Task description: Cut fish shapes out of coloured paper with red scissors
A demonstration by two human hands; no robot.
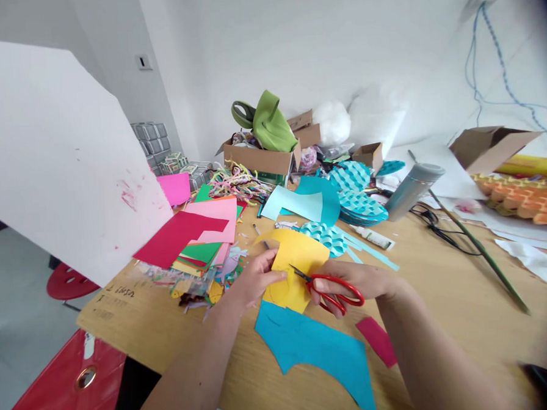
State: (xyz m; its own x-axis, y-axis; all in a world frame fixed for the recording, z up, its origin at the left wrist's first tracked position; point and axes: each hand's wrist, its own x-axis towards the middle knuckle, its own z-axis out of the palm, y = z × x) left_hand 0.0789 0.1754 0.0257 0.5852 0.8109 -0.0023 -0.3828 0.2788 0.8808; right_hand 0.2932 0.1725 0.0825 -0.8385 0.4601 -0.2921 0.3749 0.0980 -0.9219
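Observation:
Near the middle of the table, my left hand pinches the left edge of a yellow sheet of paper. My right hand grips red-handled scissors at the sheet's right side, their dark blades pointing left over the yellow paper. Curved drawn lines show faintly on the sheet beside my left thumb. Below both hands a blue paper piece with a curved cut edge lies on the wooden table. A small magenta strip rests under my right wrist.
Coloured papers and scraps are piled at the left, beside a large white board. Behind stand a cardboard box with a green bag, woven teal discs and a grey bottle. A long green stick lies right.

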